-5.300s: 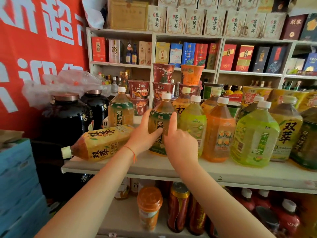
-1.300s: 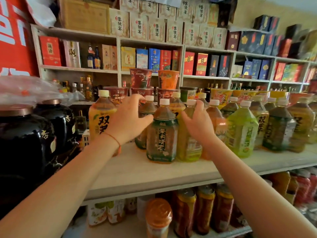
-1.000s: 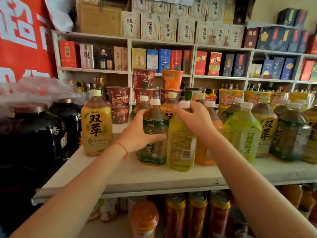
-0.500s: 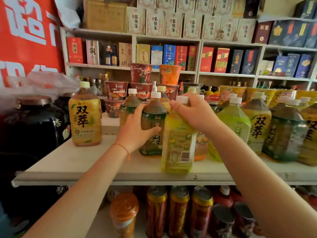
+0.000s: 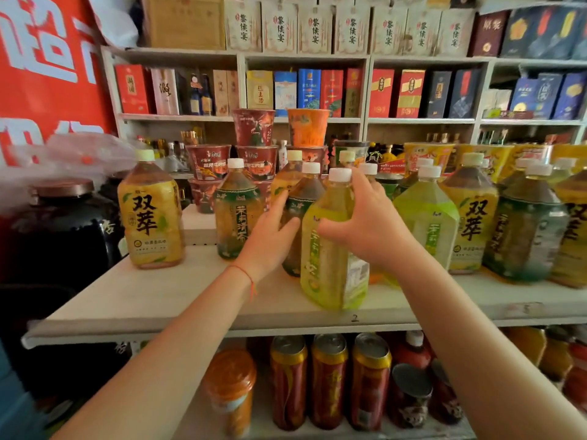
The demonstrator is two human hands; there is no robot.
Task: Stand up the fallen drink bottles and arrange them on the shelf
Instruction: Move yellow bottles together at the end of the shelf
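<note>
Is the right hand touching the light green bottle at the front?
Touching. The head view shows the right hand wrapped around the upper part of the light green bottle, thumb across its front and fingers up by the neck.

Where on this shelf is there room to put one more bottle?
Bare shelf board lies in front of the yellow tea bottle, left of the left hand. A small gap sits between that bottle and the dark green bottle. Right of the right hand it is crowded.
</note>
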